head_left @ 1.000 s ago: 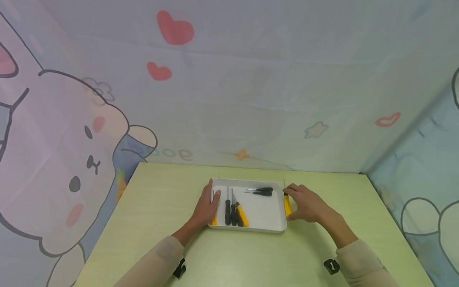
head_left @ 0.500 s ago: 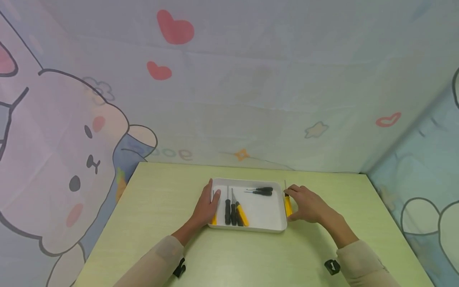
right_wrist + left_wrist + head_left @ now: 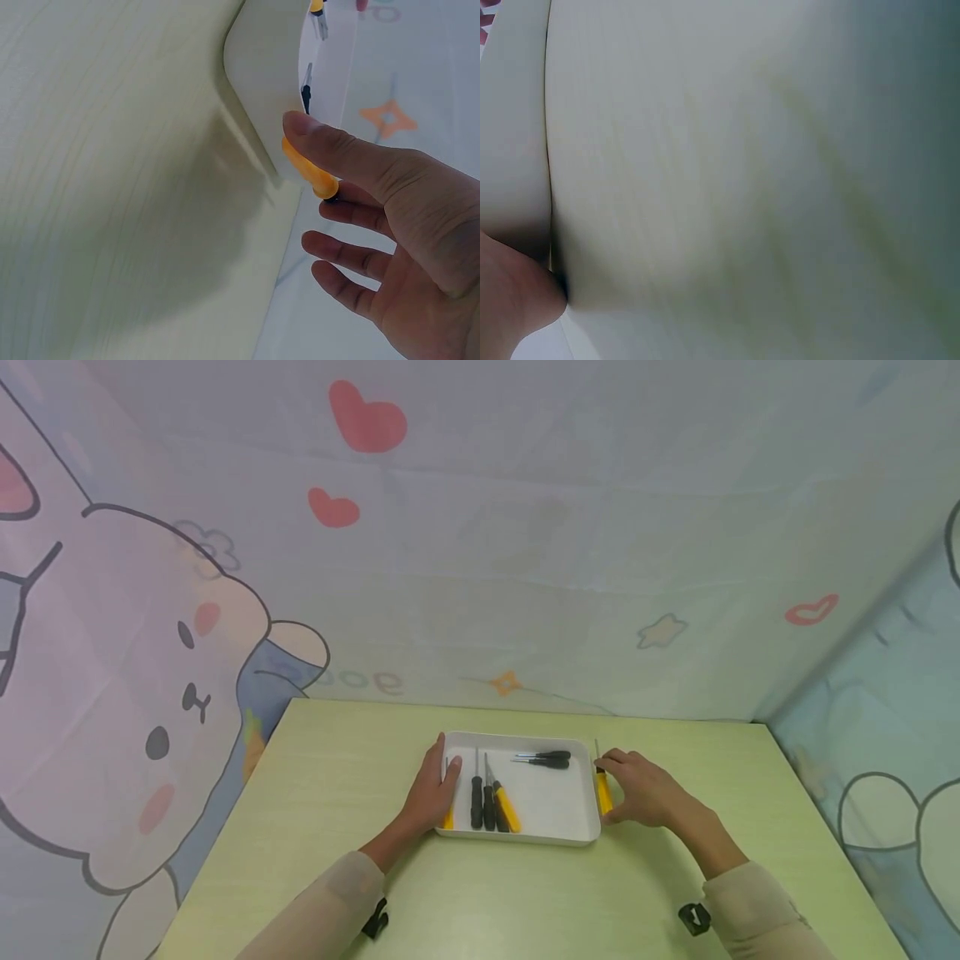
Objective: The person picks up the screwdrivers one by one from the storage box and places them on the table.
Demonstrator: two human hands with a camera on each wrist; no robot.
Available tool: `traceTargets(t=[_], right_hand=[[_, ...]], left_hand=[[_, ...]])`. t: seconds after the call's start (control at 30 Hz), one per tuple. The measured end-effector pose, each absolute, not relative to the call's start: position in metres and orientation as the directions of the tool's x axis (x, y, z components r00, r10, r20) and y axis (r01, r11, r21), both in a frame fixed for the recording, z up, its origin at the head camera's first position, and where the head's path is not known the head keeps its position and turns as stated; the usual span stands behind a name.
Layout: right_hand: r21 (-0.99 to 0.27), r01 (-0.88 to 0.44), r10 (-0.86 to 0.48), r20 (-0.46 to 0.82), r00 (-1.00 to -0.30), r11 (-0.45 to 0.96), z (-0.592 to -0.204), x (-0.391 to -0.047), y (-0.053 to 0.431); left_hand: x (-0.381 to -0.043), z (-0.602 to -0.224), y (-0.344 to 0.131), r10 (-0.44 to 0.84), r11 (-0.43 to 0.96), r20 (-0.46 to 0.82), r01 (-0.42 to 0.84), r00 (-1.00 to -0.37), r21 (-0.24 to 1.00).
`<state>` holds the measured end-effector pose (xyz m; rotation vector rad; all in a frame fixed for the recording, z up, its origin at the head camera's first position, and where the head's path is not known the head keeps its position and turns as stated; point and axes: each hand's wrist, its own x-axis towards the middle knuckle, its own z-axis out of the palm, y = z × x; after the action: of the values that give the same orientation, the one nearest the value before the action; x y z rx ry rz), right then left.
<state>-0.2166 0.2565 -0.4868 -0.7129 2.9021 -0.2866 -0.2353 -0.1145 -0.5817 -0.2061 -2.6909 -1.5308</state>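
Note:
A white tray (image 3: 555, 802) lies on the table with several screwdrivers in it. My left hand (image 3: 435, 787) grips the tray's left side, the thumb over the rim; in the left wrist view only a bit of this hand (image 3: 517, 300) shows. Partly hidden by that thumb is a yellow-handled screwdriver (image 3: 448, 819). At the tray's right wall my right hand (image 3: 641, 787) pinches another yellow-handled screwdriver (image 3: 603, 789), its shaft pointing away from me. The right wrist view shows its yellow handle (image 3: 311, 169) between thumb and forefinger, the other fingers spread loosely.
Black-handled screwdrivers (image 3: 477, 802) and a yellow-handled one (image 3: 507, 810) stand in a left group inside the tray. Two small black screwdrivers (image 3: 553, 760) lie crosswise near its back. The pale table (image 3: 360, 752) ends at a printed cloth backdrop (image 3: 525, 568).
My right hand has shifted very slightly to the right and nearer me with the yellow-handled screwdriver. The left hand and the tray stay where they were.

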Motion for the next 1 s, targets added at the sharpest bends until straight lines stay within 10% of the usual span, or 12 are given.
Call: traceTargets(t=[1.0], right_hand=[[-0.247, -0.427, -0.463, -0.110, -0.880, 0.870, -0.524, -0.223, 0.264]], left_hand=[[-0.239, -0.582, -0.117, 0.078, 0.336, 0.029, 0.054, -0.997, 0.940]])
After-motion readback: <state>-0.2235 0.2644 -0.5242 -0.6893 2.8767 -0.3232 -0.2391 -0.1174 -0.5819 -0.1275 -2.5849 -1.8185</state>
